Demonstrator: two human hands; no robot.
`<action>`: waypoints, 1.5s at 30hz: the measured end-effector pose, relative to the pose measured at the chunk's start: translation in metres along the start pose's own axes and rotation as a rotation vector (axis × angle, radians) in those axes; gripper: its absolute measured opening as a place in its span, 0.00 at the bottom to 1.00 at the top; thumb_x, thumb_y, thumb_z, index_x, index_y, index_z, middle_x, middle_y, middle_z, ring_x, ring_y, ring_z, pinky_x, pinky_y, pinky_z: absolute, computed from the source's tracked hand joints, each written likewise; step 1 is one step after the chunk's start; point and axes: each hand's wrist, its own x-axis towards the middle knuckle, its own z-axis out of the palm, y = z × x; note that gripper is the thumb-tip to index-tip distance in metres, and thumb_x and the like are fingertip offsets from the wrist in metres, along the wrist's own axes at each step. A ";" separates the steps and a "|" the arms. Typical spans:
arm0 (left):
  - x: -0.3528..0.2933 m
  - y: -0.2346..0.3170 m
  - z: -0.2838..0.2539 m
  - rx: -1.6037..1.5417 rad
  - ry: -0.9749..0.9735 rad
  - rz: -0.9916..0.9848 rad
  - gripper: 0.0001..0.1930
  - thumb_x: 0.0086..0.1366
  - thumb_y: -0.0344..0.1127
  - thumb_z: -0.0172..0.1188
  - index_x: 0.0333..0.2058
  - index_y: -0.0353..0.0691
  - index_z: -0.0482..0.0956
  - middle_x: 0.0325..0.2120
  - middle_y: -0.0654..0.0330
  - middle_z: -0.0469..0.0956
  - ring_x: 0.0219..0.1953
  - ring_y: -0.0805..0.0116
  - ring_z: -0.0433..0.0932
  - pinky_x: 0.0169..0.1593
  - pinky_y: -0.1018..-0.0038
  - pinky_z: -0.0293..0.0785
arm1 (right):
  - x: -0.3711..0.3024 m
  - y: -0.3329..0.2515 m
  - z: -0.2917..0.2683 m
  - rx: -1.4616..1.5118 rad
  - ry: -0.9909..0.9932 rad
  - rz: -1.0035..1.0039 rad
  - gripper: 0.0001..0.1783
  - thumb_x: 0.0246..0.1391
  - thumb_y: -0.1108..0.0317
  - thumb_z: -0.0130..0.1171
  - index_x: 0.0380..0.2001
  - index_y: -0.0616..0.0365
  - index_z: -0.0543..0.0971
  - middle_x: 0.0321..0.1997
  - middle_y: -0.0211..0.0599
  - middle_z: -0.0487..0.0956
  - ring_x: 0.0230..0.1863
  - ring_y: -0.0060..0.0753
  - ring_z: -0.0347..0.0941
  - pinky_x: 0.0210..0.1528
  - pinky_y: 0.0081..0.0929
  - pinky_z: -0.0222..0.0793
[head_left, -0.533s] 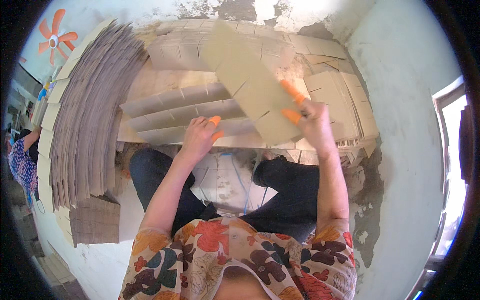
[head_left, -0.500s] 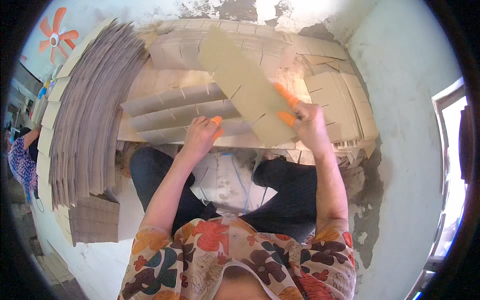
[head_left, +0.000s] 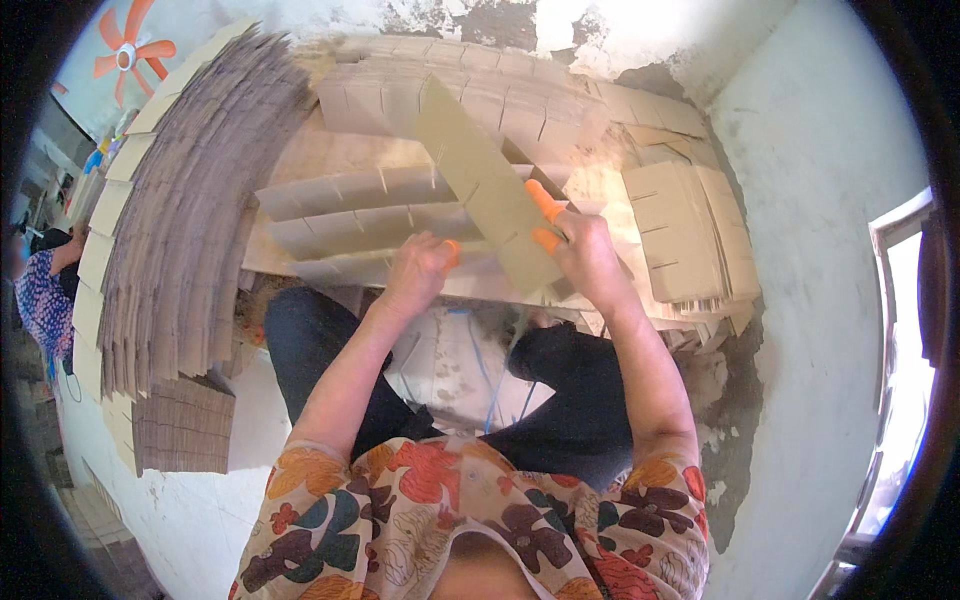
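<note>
So we've got a huge pile of cardboard (head_left: 190,220) well off to the left of both hands; the counter (head_left: 370,150) spreads out ahead of us, and past our reach at the back there's a long row of slotted card (head_left: 430,90); a smaller stack of card (head_left: 670,225) sits to the right of the right hand.

Closer in, ahead of the left hand and off to its left, we have three standing strips (head_left: 345,228), side by side with gaps between, long axes running roughly left to right; the left hand (head_left: 420,270) is the nearer one to these, right by the closest strip, fingers curled in; honestly we can't tell if it's pinching that edge or just resting there.

The loose strip (head_left: 480,185) is the bit that matters; our right hand (head_left: 588,255) has it gripped by the right edge, towards the near end; its long axis slants away from us and to the left, so it cuts across the line of the standing ones, over their right-hand part; its slots sit on the side facing the left hand.

Smallest thing, the orange finger covers (head_left: 543,200) on our fingertips.
</note>
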 end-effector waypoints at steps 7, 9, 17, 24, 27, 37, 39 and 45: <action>-0.001 -0.006 0.004 -0.033 -0.011 0.016 0.07 0.48 0.28 0.66 0.28 0.40 0.77 0.22 0.56 0.75 0.28 0.57 0.73 0.33 0.63 0.71 | 0.009 0.008 0.007 -0.033 -0.116 -0.168 0.27 0.47 0.80 0.59 0.55 0.63 0.72 0.41 0.57 0.78 0.28 0.47 0.74 0.34 0.31 0.70; 0.000 -0.007 0.006 -0.049 -0.001 0.014 0.08 0.48 0.28 0.66 0.28 0.40 0.77 0.21 0.56 0.74 0.29 0.57 0.73 0.33 0.63 0.71 | 0.012 0.009 0.014 -0.057 -0.192 -0.127 0.26 0.47 0.79 0.59 0.53 0.64 0.73 0.37 0.59 0.77 0.29 0.52 0.74 0.34 0.34 0.70; 0.005 -0.012 0.006 -0.039 -0.008 -0.016 0.06 0.48 0.28 0.66 0.27 0.40 0.78 0.20 0.55 0.72 0.28 0.55 0.73 0.33 0.62 0.70 | 0.009 0.021 0.033 -0.205 -0.194 -0.118 0.24 0.48 0.74 0.57 0.53 0.59 0.74 0.30 0.57 0.75 0.30 0.55 0.75 0.33 0.40 0.69; 0.002 -0.015 0.006 -0.028 -0.115 -0.028 0.09 0.48 0.29 0.67 0.30 0.38 0.78 0.25 0.54 0.77 0.31 0.55 0.74 0.35 0.62 0.70 | 0.003 0.016 0.049 -0.466 -0.391 -0.232 0.20 0.53 0.71 0.51 0.49 0.62 0.74 0.30 0.49 0.79 0.32 0.49 0.77 0.33 0.42 0.71; 0.001 -0.005 -0.030 -0.030 -0.055 0.034 0.16 0.49 0.32 0.68 0.38 0.38 0.78 0.31 0.54 0.79 0.35 0.54 0.76 0.40 0.63 0.71 | 0.016 0.034 0.008 -0.351 -0.320 -0.064 0.18 0.53 0.69 0.51 0.47 0.60 0.76 0.34 0.47 0.79 0.36 0.49 0.77 0.36 0.41 0.71; -0.112 -0.052 -0.135 0.479 0.080 -0.230 0.31 0.54 0.44 0.68 0.52 0.32 0.69 0.42 0.50 0.77 0.45 0.51 0.73 0.49 0.61 0.66 | -0.084 0.248 -0.095 -1.210 0.044 0.839 0.58 0.43 0.54 0.70 0.69 0.50 0.45 0.68 0.41 0.60 0.69 0.45 0.53 0.61 0.53 0.59; -0.120 -0.054 -0.138 0.471 0.079 -0.301 0.32 0.54 0.44 0.68 0.52 0.32 0.68 0.41 0.50 0.76 0.45 0.51 0.73 0.49 0.61 0.66 | -0.105 0.285 -0.092 -1.237 -0.012 0.861 0.59 0.41 0.55 0.71 0.69 0.51 0.45 0.66 0.40 0.62 0.68 0.46 0.54 0.60 0.55 0.60; -0.118 -0.055 -0.135 0.440 0.033 -0.294 0.30 0.53 0.42 0.69 0.51 0.31 0.70 0.40 0.50 0.77 0.44 0.51 0.74 0.48 0.60 0.67 | -0.111 0.327 -0.112 -1.124 0.100 0.868 0.58 0.38 0.62 0.73 0.69 0.49 0.47 0.62 0.41 0.65 0.62 0.48 0.59 0.57 0.51 0.62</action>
